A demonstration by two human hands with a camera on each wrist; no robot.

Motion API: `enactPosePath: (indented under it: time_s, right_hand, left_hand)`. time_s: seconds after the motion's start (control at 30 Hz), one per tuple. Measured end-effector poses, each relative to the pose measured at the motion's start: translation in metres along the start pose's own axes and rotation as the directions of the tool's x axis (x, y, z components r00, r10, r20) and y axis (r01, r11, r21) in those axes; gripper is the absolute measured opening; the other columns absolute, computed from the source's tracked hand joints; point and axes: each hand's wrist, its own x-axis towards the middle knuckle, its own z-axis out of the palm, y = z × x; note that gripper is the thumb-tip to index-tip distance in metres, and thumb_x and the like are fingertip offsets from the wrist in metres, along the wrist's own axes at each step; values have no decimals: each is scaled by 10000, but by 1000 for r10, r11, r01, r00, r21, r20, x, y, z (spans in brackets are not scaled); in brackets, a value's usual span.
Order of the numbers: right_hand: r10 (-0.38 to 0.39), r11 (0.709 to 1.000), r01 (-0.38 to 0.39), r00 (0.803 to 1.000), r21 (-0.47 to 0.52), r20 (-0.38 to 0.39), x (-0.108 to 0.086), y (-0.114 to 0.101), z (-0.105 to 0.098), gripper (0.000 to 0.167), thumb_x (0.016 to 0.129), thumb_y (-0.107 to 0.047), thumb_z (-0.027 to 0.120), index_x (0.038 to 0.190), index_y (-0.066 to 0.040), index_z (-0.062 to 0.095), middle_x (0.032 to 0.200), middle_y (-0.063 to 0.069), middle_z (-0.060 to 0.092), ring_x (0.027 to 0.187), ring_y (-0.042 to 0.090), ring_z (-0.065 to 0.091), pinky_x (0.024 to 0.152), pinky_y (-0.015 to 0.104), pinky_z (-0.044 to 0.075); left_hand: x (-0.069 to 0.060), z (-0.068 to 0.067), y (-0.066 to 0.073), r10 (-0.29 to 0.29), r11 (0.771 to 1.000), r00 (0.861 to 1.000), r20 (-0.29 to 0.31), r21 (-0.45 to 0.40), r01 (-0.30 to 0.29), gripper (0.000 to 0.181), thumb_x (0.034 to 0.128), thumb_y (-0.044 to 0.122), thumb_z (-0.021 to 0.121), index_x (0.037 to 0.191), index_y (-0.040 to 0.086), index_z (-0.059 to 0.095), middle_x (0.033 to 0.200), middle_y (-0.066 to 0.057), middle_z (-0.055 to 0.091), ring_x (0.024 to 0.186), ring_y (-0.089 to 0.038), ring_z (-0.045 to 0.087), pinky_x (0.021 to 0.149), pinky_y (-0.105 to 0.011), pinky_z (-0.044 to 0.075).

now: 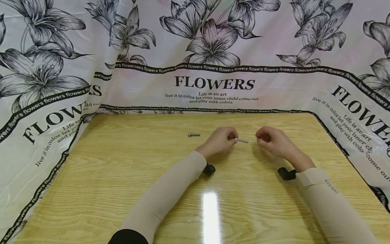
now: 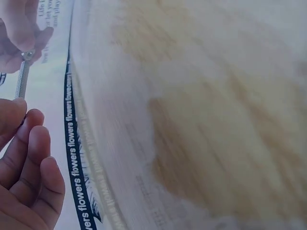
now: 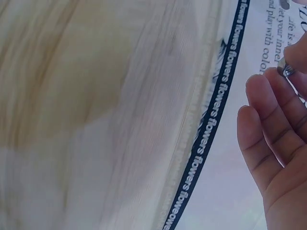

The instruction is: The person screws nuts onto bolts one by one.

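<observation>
My left hand [image 1: 220, 140] pinches a silver bolt [image 1: 242, 140] between thumb and forefinger, its threaded shank pointing right. In the left wrist view, the threads of this bolt [image 2: 22, 80] show above the fingertips, while its head end is hidden by them. To the right, my right hand [image 1: 276, 143] holds a small shiny nut [image 3: 287, 70] between thumb and forefinger. In the head view a short gap separates the nut from the bolt's tip. A second bolt [image 1: 194, 135], with a cylindrical head at its left end, lies on the table left of my left hand.
The wood-grain table [image 1: 122, 183] has a bright light reflection near its front. Floral printed cloth [image 1: 213, 88] rises behind it and along both sides. Black wrist devices [image 1: 209, 169] sit under both wrists.
</observation>
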Motion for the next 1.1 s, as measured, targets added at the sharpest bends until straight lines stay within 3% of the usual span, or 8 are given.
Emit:
enactPosePath:
  time_s: [0.27, 0.5, 0.7, 1.1]
  right_hand:
    - [-54, 998, 56, 997, 32, -52, 0, -8, 8, 139, 885, -20, 629, 1023, -15, 642, 900, 41, 642, 751, 146, 568, 652, 280, 475]
    - [-94, 991, 103, 990, 88, -105, 4, -15, 15, 151, 860, 18, 637, 1003, -33, 647, 894, 42, 647, 736, 127, 587, 648, 237, 473]
    - [-108, 985, 122, 987, 118, -118, 5, -24, 21, 174, 848, 39, 638, 1003, -41, 648, 898, 40, 650, 738, 136, 592, 657, 287, 485]
    - [-111, 976, 134, 985, 174, -134, 13, -41, 33, 155, 867, 2, 651, 1006, -68, 647, 889, 30, 647, 750, 137, 585, 689, 343, 492]
  left_hand:
    - [-14, -4, -4, -35, 997, 998, -46, -77, 31, 45, 931, 144, 633, 952, 185, 637, 841, 89, 597, 777, -76, 545, 684, -213, 463]
    - [-26, -12, -6, -18, 996, 997, -77, -86, 12, 51, 929, 127, 634, 962, 166, 632, 858, 84, 607, 791, -68, 563, 693, -208, 477]
    - [-36, -17, -9, -26, 995, 997, -77, -97, 18, 59, 936, 145, 628, 986, 173, 639, 881, 87, 610, 799, -64, 561, 696, -211, 475]
    - [-56, -31, -16, -10, 992, 987, -158, -123, -10, 65, 926, 121, 626, 986, 137, 647, 881, 75, 652, 781, -74, 554, 687, -217, 471]
